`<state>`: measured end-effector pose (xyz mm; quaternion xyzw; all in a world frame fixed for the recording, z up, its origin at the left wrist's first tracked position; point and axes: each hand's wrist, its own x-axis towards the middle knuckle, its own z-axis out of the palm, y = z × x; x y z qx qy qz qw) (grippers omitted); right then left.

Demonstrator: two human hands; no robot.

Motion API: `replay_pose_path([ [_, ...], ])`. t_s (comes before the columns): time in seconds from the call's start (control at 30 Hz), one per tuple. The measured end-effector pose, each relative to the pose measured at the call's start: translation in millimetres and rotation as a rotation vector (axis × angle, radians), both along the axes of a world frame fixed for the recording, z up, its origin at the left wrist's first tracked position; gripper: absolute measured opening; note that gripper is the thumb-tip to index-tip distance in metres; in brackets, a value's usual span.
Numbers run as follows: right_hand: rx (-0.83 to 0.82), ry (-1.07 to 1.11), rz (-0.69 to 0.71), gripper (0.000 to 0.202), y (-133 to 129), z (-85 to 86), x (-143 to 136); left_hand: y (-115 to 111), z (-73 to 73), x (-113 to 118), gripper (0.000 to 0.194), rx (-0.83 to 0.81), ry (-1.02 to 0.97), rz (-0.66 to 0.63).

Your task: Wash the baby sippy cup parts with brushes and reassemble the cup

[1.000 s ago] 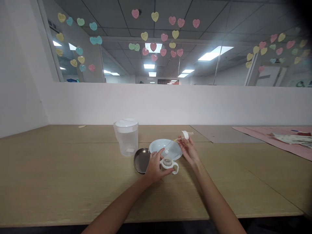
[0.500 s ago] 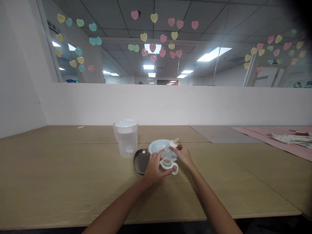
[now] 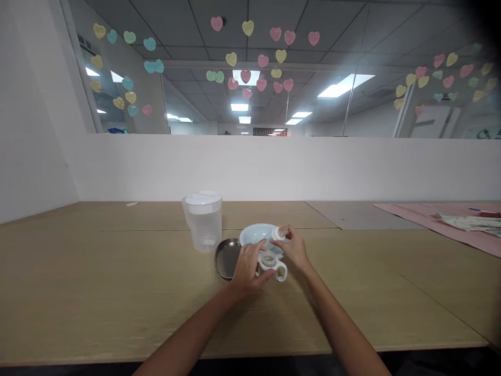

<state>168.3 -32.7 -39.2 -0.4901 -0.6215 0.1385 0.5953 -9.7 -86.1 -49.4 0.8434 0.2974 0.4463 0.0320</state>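
Note:
My left hand (image 3: 247,269) is wrapped round the near-left side of an open-topped bottle (image 3: 269,259) with white handles, which stands upright on the table. Just above and to the right, my right hand (image 3: 293,248) grips a white bottle cap with a teat (image 3: 277,234), tilted so the teat points right. The cap is apart from the bottle's mouth. Behind both hands lies a pale blue bowl (image 3: 250,233). A dark metal dish (image 3: 226,259) rests left of my left hand, partly covered by it.
A clear lidded pitcher (image 3: 205,224) stands behind the metal dish. On the right of the wooden table (image 3: 136,292) lies a pink cloth (image 3: 415,215) with a whitish cloth (image 3: 465,223) on it. A white wall (image 3: 274,167) rises behind.
My right hand has turned the cap, so its teat now points sideways to the right instead of up and right. My left hand stays round the bottle.

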Motion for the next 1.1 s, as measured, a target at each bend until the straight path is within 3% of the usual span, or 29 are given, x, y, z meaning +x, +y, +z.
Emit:
replay_pose_path([
  [0.13,-0.071,-0.087,-0.254,0.031,-4,3.2,-1,0,0.2,0,0.060,0.007,-0.014,-0.009],
  [0.47,-0.078,-0.265,-0.303,0.029,-3,0.0,0,6,1.5,-5,0.057,0.027,-0.044,0.084],
  [0.6,-0.048,-0.316,-0.254,0.037,-4,-2.3,2,21,2.3,-16,0.048,0.072,-0.090,0.266],
  [0.77,0.015,-0.374,-0.266,0.039,-8,-3.2,2,52,-0.5,-56,0.055,0.165,-0.301,0.805],
  [0.87,0.009,-0.409,-0.259,0.042,-8,-4.6,2,66,-4.7,-83,0.070,0.110,-0.377,0.992],
  [0.97,0.029,-0.424,-0.235,0.046,-4,-8.0,4,76,-9.9,-101,0.090,-0.016,-0.461,1.057],
  [1.1,0.043,-0.438,-0.175,0.041,3,-13.2,8,88,-17.1,-114,0.099,-0.123,-0.507,0.902],
])
